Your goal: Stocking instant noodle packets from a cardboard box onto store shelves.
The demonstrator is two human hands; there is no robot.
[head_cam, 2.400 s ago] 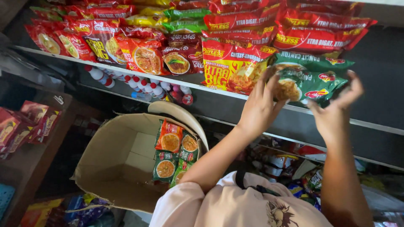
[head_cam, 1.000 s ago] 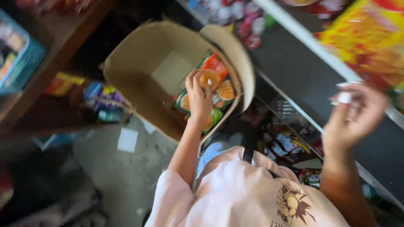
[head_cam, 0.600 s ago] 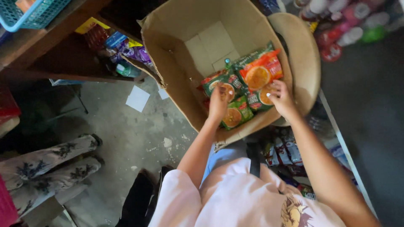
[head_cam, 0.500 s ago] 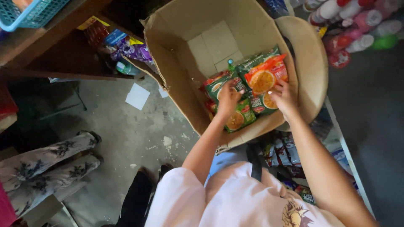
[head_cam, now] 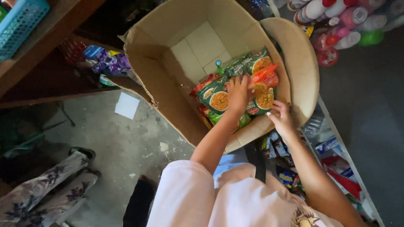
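Green noodle packets [head_cam: 219, 94] under left fingers [head_cam: 240, 84]

Since the earlier shelf view, both hands have come down into the cardboard box [head_cam: 168, 96]. The left hand [head_cam: 238, 91] now grips the noodle packets [head_cam: 235, 88], apparently lifting several, while the right hand [head_cam: 281, 118] has slid to their lower edge.
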